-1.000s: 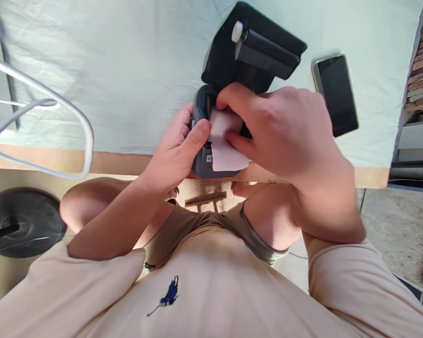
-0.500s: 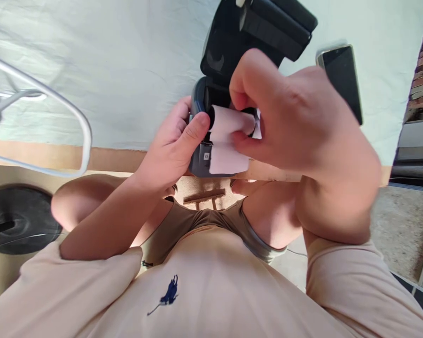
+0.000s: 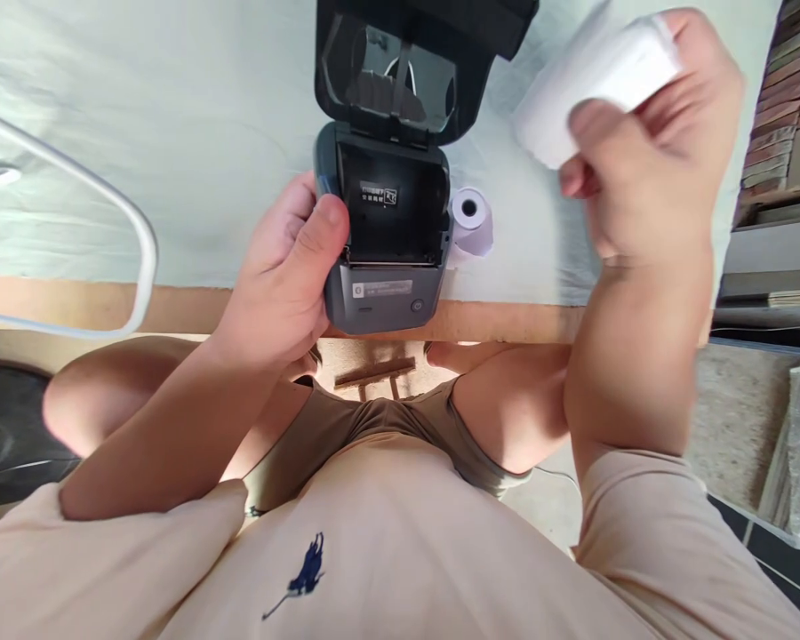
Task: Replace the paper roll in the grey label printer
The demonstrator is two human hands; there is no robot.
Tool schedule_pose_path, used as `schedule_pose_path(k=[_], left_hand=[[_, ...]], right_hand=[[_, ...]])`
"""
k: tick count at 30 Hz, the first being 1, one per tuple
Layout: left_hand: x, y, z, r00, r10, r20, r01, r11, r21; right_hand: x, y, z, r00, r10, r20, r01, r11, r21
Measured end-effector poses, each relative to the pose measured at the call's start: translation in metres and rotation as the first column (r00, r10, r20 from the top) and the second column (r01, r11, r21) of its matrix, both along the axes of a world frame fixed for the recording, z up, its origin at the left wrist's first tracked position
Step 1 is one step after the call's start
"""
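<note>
The dark grey label printer (image 3: pixel 383 258) sits at the table's near edge, lid up and its paper bay now empty: the white paper roll (image 3: pixel 596 76) seated there a moment ago is pinched in the raised right hand (image 3: pixel 646 151). The left hand (image 3: pixel 284 267) still clasps the printer's left side. A smaller white roll (image 3: pixel 470 218) lies just right of the printer on the pale tablecloth (image 3: pixel 206 133), and a white wire rack (image 3: pixel 73 240) stands far left.
</note>
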State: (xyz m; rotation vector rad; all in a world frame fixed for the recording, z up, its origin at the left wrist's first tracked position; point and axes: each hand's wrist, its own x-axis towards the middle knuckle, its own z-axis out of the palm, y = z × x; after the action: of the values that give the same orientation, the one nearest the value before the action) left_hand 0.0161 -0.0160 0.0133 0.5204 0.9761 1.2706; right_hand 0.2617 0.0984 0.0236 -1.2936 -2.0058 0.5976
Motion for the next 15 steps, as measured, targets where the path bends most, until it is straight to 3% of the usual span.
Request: schedule_pose_path(k=[4,7,12,13,15], left_hand=[[-0.002,0.000,-0.002,0.997,-0.008,-0.082,0.018,0.992,0.126],[-0.004,0.001,-0.006,0.991,-0.024,-0.132,0.042,0.990,0.136],[0.001,0.002,-0.004,0.990,0.101,-0.100,-0.089,0.989,0.120],[0.003,0.002,-0.003,0.989,0.116,-0.091,-0.106,0.988,0.113],[0.006,0.002,-0.001,0.990,0.122,-0.076,-0.114,0.988,0.109]], right_hand=[[-0.002,0.004,-0.010,0.995,-0.010,0.099,0.013,1.000,-0.026],[0.000,-0.001,-0.003,0.985,0.017,0.175,-0.006,0.998,-0.061],[-0.015,-0.038,0.026,0.985,-0.071,0.156,0.026,0.962,0.272],[-0.023,-0.047,0.030,0.980,-0.090,0.180,0.039,0.963,0.267],[-0.041,-0.063,0.033,0.929,-0.036,0.368,-0.002,0.995,0.103]])
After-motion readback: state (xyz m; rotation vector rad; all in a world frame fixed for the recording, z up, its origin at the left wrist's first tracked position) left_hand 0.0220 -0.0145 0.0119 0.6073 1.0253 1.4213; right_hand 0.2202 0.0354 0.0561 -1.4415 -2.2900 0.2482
